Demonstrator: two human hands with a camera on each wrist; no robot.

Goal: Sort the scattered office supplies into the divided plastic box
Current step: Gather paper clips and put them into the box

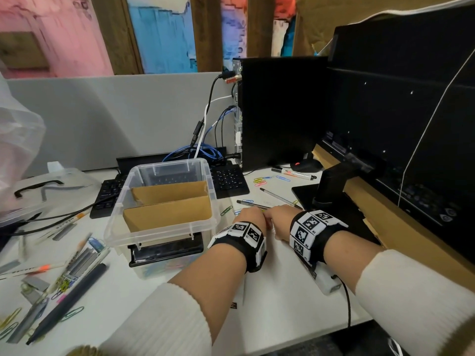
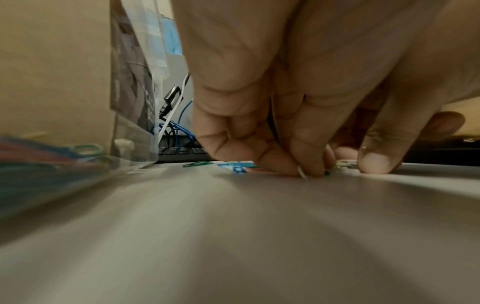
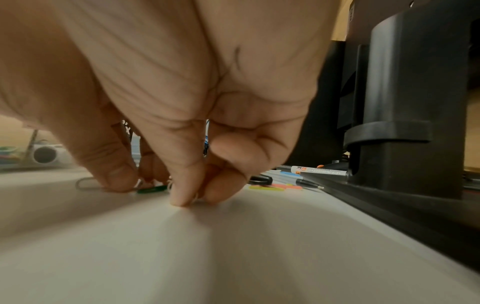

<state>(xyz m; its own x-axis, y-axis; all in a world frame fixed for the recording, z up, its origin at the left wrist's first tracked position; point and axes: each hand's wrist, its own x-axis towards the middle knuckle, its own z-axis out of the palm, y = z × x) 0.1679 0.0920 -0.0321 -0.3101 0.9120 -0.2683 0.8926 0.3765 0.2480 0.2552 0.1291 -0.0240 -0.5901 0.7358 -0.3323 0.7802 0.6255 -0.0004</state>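
The box [image 1: 164, 201] sits on the desk [image 1: 282, 291], just left of both hands. Two cardboard walls split it. It rests partly on a black keyboard [image 1: 228, 179]. Bright paper clips lie in its near part.

The left hand [image 1: 253, 214] and right hand [image 1: 280, 218] are side by side on the desk, fingers curled down. Two pens [image 1: 280, 199] lie just past them. A monitor stand [image 1: 331, 186] is close on the right. A marker [image 1: 298, 173] and more clips [image 1: 262, 180] lie farther back, near a black computer [image 1: 280, 111]. On the far left is a heap of pens, clips and staples [image 1: 64, 276].

From the head view, the wrists hide the fingertips. The left wrist view shows the left hand [image 2: 298, 123] pinching a silver clip [image 2: 301, 172] against the desk, with green and blue clips [image 2: 228, 165] behind. The right wrist view shows the right hand [image 3: 187, 127] with fingertips [image 3: 182, 197] pressed together on the desk, something thin and silvery between them, too small to name. A grey clip [image 3: 85, 184] and a green clip [image 3: 152, 189] lie under its thumb side.
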